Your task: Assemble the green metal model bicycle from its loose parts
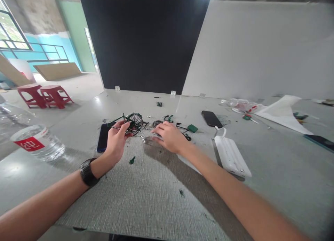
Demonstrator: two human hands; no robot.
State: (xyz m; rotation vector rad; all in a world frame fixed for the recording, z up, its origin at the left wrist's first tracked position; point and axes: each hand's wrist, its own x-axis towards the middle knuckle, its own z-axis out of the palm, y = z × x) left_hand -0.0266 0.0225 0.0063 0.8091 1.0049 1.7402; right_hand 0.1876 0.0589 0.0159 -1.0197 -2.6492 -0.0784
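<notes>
My left hand (116, 138) is closed around a green miniature bicycle frame with a black spoked wheel (136, 122). The bike is tilted above the table, and the fingers cover part of it. To its right, my right hand (169, 136) reaches over small loose parts with thumb and fingers apart; nothing shows between them. Just beyond its fingertips is a loose spoked wheel (158, 123). Silvery small pieces (142, 136) lie between the two hands. A green saddle-shaped piece (132, 160) rests nearer to me. Right of my right hand is a dark part with a green basket-like block (192, 128).
A dark phone (102, 138) lies beside my left wrist, with a large water bottle (39, 141) farther left. On the right, a black phone (211, 118) is cabled to a white power bank (231, 155). A black panel (146, 42) stands along the table's back edge.
</notes>
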